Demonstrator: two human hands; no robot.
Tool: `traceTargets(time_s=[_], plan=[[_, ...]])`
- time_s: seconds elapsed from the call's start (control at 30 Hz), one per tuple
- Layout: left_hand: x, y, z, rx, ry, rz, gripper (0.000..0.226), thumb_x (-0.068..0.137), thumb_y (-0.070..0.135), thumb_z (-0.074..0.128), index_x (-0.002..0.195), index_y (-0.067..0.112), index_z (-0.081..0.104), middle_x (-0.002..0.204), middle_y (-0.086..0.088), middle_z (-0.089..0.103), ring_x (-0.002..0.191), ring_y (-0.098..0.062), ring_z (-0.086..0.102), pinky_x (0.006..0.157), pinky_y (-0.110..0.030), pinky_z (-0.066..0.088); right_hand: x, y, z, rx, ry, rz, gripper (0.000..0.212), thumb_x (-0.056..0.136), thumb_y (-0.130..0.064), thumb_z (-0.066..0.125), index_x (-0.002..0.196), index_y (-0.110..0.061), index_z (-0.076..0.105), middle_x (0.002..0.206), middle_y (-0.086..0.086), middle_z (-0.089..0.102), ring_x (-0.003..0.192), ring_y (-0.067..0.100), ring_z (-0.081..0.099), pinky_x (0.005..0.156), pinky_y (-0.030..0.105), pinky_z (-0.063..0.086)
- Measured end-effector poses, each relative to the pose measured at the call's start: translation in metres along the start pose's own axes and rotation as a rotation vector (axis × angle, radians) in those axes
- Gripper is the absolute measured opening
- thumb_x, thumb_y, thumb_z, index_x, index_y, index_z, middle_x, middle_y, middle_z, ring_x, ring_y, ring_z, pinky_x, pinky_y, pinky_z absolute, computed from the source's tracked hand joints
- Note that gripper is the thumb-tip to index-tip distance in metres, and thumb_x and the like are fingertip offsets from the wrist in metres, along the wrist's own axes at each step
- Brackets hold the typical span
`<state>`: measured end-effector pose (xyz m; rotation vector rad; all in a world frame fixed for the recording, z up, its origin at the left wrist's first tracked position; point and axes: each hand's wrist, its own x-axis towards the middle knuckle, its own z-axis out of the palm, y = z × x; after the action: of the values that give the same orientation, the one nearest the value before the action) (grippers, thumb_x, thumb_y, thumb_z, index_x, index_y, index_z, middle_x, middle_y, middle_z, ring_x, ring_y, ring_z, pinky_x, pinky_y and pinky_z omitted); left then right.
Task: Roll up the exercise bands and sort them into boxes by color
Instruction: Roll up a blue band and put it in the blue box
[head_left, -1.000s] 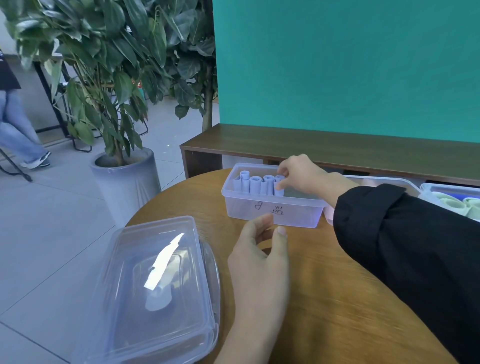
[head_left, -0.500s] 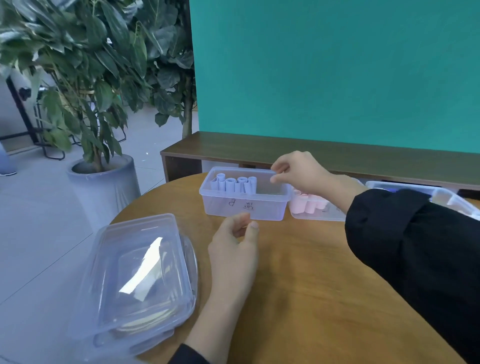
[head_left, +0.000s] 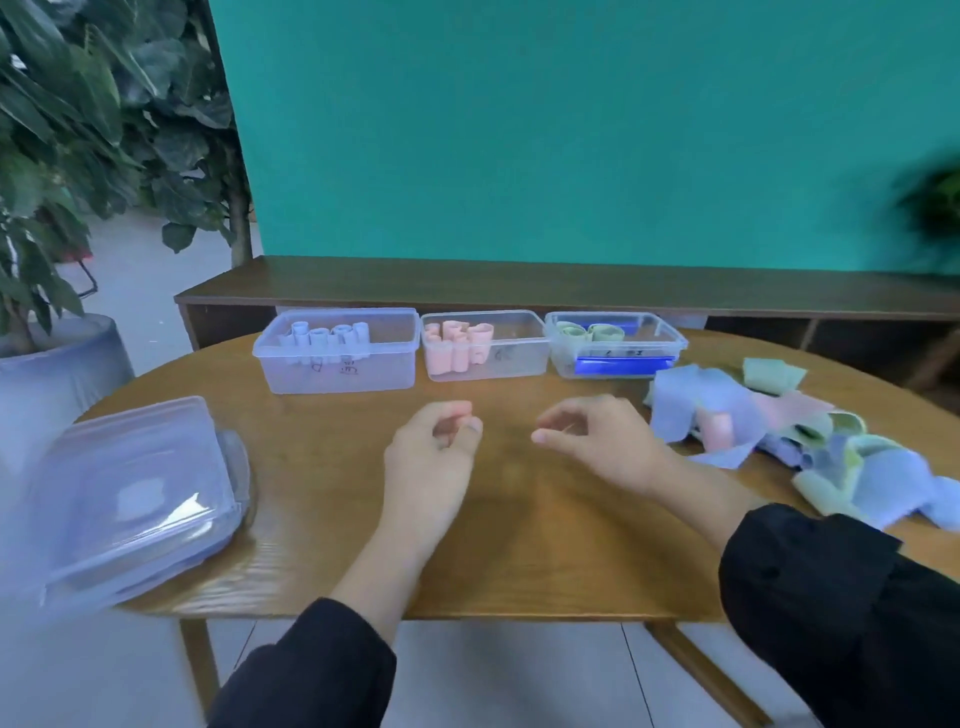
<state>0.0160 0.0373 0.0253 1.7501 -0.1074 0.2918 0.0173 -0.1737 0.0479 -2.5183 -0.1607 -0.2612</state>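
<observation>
Empty hands (head_left: 431, 452) before three boxes (head_left: 337, 358)

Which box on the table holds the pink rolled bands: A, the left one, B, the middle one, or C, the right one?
B: the pink rolls stand in the middle box, between the left box with pale blue rolls and the right box with green ones.

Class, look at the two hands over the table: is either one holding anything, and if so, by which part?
Nothing is held. The left hand and right hand are both loosely curled and empty.
</observation>
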Motion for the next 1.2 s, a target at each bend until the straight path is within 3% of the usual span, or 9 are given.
traceTargets(time_s=[0.2, 0.3, 0.4, 0.53, 0.6, 0.7, 0.83, 1.07, 1.2], plan=[[-0.033, 0.005, 0.026, -0.027, -0.094, -0.036, 0.014, 0.093, 0.028, 0.069, 0.104, 0.036, 0.073, 0.103, 0.013, 0.073, 0.100, -0.011, 0.068, 0.095, -0.043, 0.056, -0.049, 0.047, -0.028, -0.198, 0.247, 0.095, 0.024, 0.093, -0.032, 0.071, 0.111, -0.016, 0.073, 0.091, -0.006, 0.067, 0.082, 0.008, 0.057, 0.075, 0.015, 0.038], [-0.043, 0.007, 0.035, -0.012, -0.127, -0.038, 0.014, 0.095, 0.027, 0.067, 0.106, 0.034, 0.072, 0.104, 0.014, 0.071, 0.099, -0.008, 0.067, 0.096, -0.039, 0.056, -0.050, 0.064, -0.041, -0.312, 0.187, 0.207, 0.034, 0.091, -0.038, 0.071, 0.117, -0.016, 0.070, 0.100, 0.001, 0.064, 0.097, 0.019, 0.057, 0.082, 0.032, 0.046], [-0.048, 0.011, 0.041, -0.001, -0.146, -0.030, 0.015, 0.096, 0.027, 0.067, 0.109, 0.032, 0.072, 0.103, 0.016, 0.071, 0.101, -0.006, 0.066, 0.095, -0.039, 0.056, -0.046, 0.069, -0.046, -0.445, 0.110, 0.258, 0.038, 0.090, -0.044, 0.068, 0.120, -0.021, 0.068, 0.113, 0.003, 0.066, 0.105, 0.026, 0.059, 0.077, 0.036, 0.050], [-0.051, 0.012, 0.046, -0.001, -0.154, -0.022, 0.016, 0.096, 0.026, 0.067, 0.110, 0.029, 0.073, 0.102, 0.015, 0.071, 0.103, -0.005, 0.065, 0.095, -0.042, 0.057, -0.039, 0.071, -0.042, -0.457, 0.113, 0.314, 0.018, 0.088, -0.033, 0.059, 0.078, -0.026, 0.072, 0.082, 0.002, 0.071, 0.091, 0.027, 0.060, 0.057, 0.027, 0.036], [-0.052, 0.012, 0.046, -0.002, -0.155, -0.022, 0.016, 0.096, 0.026, 0.067, 0.110, 0.030, 0.072, 0.101, 0.015, 0.071, 0.102, -0.007, 0.066, 0.095, -0.042, 0.057, -0.038, 0.071, -0.040, -0.391, 0.136, 0.336, 0.026, 0.091, -0.035, 0.058, 0.069, -0.026, 0.070, 0.073, 0.000, 0.069, 0.085, 0.026, 0.061, 0.058, 0.027, 0.035], [-0.050, 0.015, 0.044, -0.004, -0.153, -0.022, 0.016, 0.096, 0.026, 0.066, 0.110, 0.030, 0.072, 0.102, 0.016, 0.070, 0.103, -0.007, 0.065, 0.096, -0.041, 0.056, -0.036, 0.063, -0.042, -0.237, 0.173, 0.282, 0.017, 0.094, -0.043, 0.063, 0.087, -0.035, 0.077, 0.088, -0.010, 0.074, 0.090, 0.017, 0.063, 0.079, 0.032, 0.047], [-0.048, 0.019, 0.038, -0.049, -0.116, -0.021, 0.015, 0.095, 0.028, 0.067, 0.108, 0.033, 0.072, 0.100, 0.012, 0.073, 0.101, -0.008, 0.068, 0.096, -0.043, 0.055, -0.035, 0.027, -0.039, 0.023, 0.254, 0.111, 0.012, 0.093, -0.031, 0.068, 0.091, -0.029, 0.079, 0.086, -0.020, 0.072, 0.091, 0.001, 0.063, 0.069, 0.002, 0.040], [-0.045, 0.036, 0.004, -0.161, -0.014, 0.033, 0.033, 0.088, 0.047, 0.073, 0.119, 0.042, 0.065, 0.101, 0.009, 0.075, 0.100, -0.006, 0.069, 0.099, -0.038, 0.053, -0.037, -0.043, -0.033, 0.597, 0.176, -0.060, 0.009, 0.091, -0.023, 0.076, 0.094, -0.015, 0.080, 0.092, -0.004, 0.079, 0.084, 0.001, 0.066, 0.077, 0.014, 0.049], [-0.046, 0.053, -0.022, -0.199, 0.037, 0.079, 0.028, 0.089, 0.040, 0.075, 0.115, 0.042, 0.065, 0.097, 0.004, 0.077, 0.086, -0.009, 0.074, 0.095, -0.037, 0.055, -0.034, -0.073, -0.026, 0.748, 0.179, -0.116, 0.007, 0.089, -0.015, 0.077, 0.094, -0.011, 0.078, 0.086, -0.001, 0.078, 0.078, 0.005, 0.068, 0.073, 0.018, 0.054]])
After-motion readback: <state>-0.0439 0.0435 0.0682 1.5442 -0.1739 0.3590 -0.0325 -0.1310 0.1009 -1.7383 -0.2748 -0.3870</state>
